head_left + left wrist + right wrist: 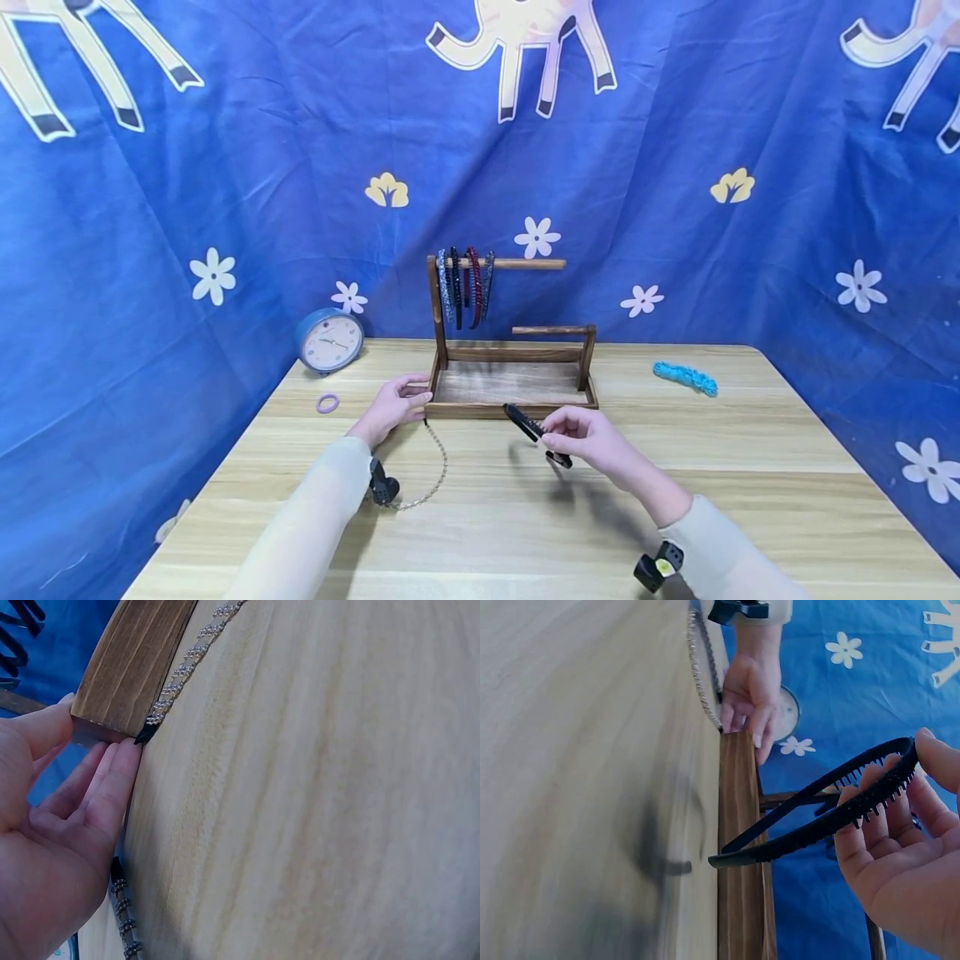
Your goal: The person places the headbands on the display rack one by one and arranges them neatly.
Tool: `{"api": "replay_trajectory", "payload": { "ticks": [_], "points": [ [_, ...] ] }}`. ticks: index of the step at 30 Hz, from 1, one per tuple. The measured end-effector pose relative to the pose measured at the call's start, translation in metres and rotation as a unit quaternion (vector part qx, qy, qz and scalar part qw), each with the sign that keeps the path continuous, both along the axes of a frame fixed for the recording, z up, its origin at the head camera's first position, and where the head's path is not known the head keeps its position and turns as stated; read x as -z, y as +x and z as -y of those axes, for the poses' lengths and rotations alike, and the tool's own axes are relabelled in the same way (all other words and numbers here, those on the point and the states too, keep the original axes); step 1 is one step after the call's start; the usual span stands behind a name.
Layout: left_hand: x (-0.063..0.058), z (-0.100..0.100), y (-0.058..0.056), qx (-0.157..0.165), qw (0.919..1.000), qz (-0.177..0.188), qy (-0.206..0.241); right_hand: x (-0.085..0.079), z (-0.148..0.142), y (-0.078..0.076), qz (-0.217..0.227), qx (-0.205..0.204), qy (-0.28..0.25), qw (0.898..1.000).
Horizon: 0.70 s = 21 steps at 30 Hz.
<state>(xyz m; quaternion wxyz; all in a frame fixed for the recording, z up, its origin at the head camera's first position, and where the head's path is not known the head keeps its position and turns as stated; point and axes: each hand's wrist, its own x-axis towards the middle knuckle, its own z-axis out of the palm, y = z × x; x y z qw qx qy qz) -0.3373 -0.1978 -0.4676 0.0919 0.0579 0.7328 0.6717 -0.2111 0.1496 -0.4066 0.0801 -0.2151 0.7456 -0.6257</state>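
Observation:
Thumb and fingers of my left hand [395, 406] hold the front left corner of a wooden rack [457, 410]. Just below that hand, a beaded headband [444, 467] with black tips lies on the table, partly hidden by the wrist. My right hand [592, 437] pinches a black toothed headband [817, 825] in front of the rack, above the table. Its free ends point toward the rack's front wall in the right wrist view. Several headbands [476, 287], blue, black and red, hang from the rack's upper bar.
A lower bar [551, 330] stands over the right side of the rack's tray. On the left are a blue alarm clock [331, 340] and a purple hair ring [327, 403]. A turquoise ruffled band [685, 377] lies on the right. Blue patterned cloth [660, 150] surrounds the table.

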Motion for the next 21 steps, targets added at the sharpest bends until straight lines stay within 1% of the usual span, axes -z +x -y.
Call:
{"api": "replay_trajectory", "payload": {
  "ticks": [4,6,12,16,21],
  "points": [
    [0.0,0.0,0.0,0.001,1.0,0.0,0.002,-0.001,-0.009,-0.003,0.019,0.011,-0.04,0.999],
    [0.0,0.0,0.0,-0.002,1.0,0.003,0.004,-0.003,-0.014,-0.004,0.037,0.016,-0.069,0.997],
    [-0.001,0.0,0.001,-0.002,1.0,0.005,0.001,-0.016,-0.024,-0.004,0.087,0.055,-0.14,0.985],
    [-0.001,0.001,0.001,0.0,1.0,0.004,0.001,-0.024,-0.033,-0.005,0.11,0.077,-0.171,0.976],
    [-0.001,0.001,0.001,0.003,1.0,0.003,-0.001,-0.033,-0.047,-0.006,0.117,0.081,-0.194,0.97]
  ]
}}
